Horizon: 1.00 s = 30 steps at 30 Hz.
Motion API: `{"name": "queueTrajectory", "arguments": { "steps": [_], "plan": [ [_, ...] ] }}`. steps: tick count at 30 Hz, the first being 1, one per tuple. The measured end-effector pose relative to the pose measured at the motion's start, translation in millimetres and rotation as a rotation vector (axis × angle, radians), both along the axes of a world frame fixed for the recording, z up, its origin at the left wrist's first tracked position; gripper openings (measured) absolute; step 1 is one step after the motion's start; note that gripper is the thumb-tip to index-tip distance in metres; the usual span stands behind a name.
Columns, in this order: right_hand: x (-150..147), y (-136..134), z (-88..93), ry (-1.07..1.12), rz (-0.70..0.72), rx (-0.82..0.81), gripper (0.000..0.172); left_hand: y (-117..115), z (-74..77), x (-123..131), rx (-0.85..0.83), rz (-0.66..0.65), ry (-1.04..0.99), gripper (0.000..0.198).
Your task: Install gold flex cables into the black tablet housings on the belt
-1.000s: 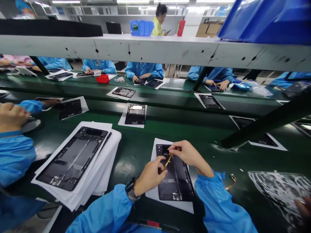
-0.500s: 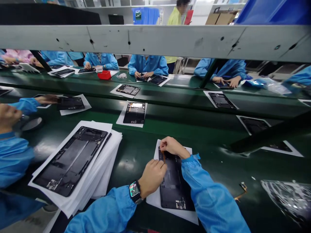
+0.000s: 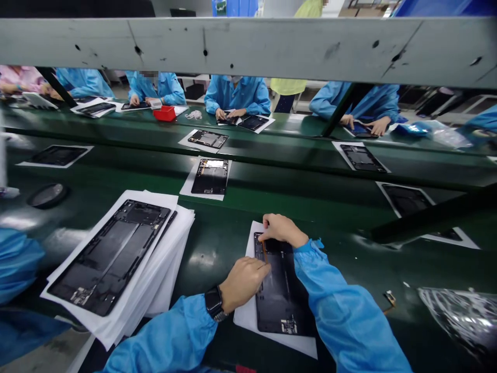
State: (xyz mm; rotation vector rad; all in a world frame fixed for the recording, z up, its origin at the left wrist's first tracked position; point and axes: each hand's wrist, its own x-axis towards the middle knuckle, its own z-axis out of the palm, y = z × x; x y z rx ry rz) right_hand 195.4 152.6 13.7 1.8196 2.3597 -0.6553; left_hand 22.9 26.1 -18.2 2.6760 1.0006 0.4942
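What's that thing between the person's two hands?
In the head camera's view, an orange strip runs between the left hand and the right hand, over a black panel.

The left forearm (image 3: 182, 326), in a shiny light-blue fabric sleeve, is slanting up and rightward, a dark square-faced watch (image 3: 213, 302) circling its wrist. The bare left hand (image 3: 244, 282) is showing its back, its fingers curling under and its tips pointing rightward. The right forearm (image 3: 330, 282), sleeved alike, is angling up and leftward. Farther forward, the bare right hand (image 3: 282, 229) is arching, its fingertips (image 3: 261, 238) pointing left and down. Both hands are staying apart, their curled fingers partly hiding each grip.
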Motion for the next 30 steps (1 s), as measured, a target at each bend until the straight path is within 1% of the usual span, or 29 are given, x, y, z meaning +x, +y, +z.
{"name": "queueTrajectory", "arguments": {
  "steps": [5, 8, 11, 14, 16, 19, 24, 30],
  "plan": [
    [-6, -31, 7.6, -0.082, 0.08, 0.113, 0.038, 1, 0.5, -4, -0.031, -0.005, 0.002, 0.017],
    [-9, -40, 9.1, -0.101, 0.137, 0.158, 0.036, 0, 2.5, -4, -0.018, 0.025, 0.012, 0.017],
    [-9, -41, 8.2, -0.113, 0.143, 0.2, 0.032, 0, 3.8, -3, 0.024, 0.059, -0.002, 0.018],
    [-6, -43, 2.8, -0.116, 0.12, 0.241, 0.029, -1, 3.3, -2, 0.077, 0.081, -0.037, 0.019],
    [-4, -45, -2.6, -0.11, 0.106, 0.279, 0.028, -3, 1.2, -2, 0.111, 0.088, -0.054, 0.02],
    [1, -48, -10.1, -0.07, 0.078, 0.318, 0.031, -4, -5.3, -2, 0.125, 0.091, -0.069, 0.021],
    [10, -44, -15.7, 0.034, 0.016, 0.28, 0.036, -4, -15.9, -4, 0.083, 0.057, -0.08, 0.024],
    [14, -38, -19.2, 0.089, -0.006, 0.253, 0.039, -2, -16.0, -5, 0.076, 0.04, -0.114, 0.025]
  ]
}}
